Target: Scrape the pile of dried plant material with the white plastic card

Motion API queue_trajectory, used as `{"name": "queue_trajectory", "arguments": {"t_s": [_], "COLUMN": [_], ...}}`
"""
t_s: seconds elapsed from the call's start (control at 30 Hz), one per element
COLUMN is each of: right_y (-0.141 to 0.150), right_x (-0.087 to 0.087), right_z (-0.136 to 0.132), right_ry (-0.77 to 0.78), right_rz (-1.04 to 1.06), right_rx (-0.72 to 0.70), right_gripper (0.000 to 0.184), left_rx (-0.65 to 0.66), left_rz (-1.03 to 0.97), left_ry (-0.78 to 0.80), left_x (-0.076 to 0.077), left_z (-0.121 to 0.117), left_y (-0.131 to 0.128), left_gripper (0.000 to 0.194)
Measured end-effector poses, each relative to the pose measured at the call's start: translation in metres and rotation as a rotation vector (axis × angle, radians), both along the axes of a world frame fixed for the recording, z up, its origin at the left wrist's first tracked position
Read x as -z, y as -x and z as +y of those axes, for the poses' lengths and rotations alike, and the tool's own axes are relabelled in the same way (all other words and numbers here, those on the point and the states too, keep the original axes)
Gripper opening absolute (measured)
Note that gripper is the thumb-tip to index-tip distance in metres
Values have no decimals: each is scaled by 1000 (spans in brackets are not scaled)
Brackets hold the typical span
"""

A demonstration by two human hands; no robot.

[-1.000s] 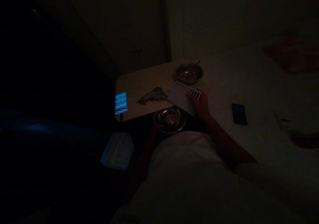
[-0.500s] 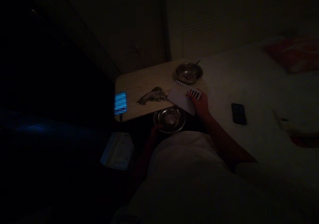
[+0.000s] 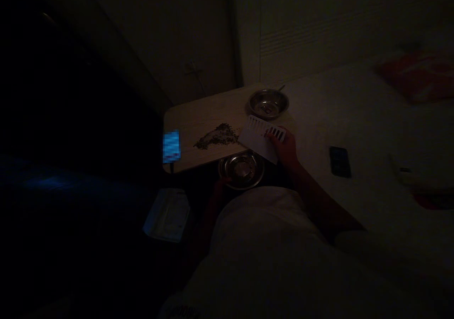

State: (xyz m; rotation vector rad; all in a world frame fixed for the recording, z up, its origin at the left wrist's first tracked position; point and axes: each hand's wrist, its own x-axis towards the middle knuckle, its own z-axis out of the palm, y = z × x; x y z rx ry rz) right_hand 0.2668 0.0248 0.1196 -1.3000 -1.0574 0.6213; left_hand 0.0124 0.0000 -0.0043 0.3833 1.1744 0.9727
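My right hand [image 3: 287,151] is closed on a flat white plastic piece [image 3: 256,140] with a row of slots along its far edge. That piece is tilted over the near edge of a small wooden-topped table [image 3: 191,114], beside a spread pile of small dark bits [image 3: 217,138]. Just below the table edge, a shiny metal bowl [image 3: 223,167] sits against my lap, with some matter in it too dim to name. Dark but partly visible, my left hand [image 3: 223,182] grips this bowl's left rim.
A second metal bowl [image 3: 252,107], with a thin handle behind it, stands at the table's far right. A blurred blue screen [image 3: 171,146] is at the left end. A pale box [image 3: 168,215] is lower left. On the pale surface at right lie a phone [image 3: 339,162] and red cloth [image 3: 414,77].
The view has grown darker and the phone's screen looks dimmer. Both hands, the slotted piece and the bowls stay almost where they were.
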Motion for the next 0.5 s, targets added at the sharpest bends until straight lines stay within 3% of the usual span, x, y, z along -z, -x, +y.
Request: {"name": "queue_trajectory", "arguments": {"t_s": [0.23,0.5], "right_y": [0,-1], "right_x": [3,3], "right_z": [1,1], "right_ry": [-1,0], "right_rz": [9,-10], "right_rx": [0,2], "right_gripper": [25,25], "left_rx": [-31,7], "left_rz": [74,63], "left_ry": [-2,50], "left_x": [6,-1], "left_z": [3,1], "left_y": [2,-1], "left_gripper": [12,12]}}
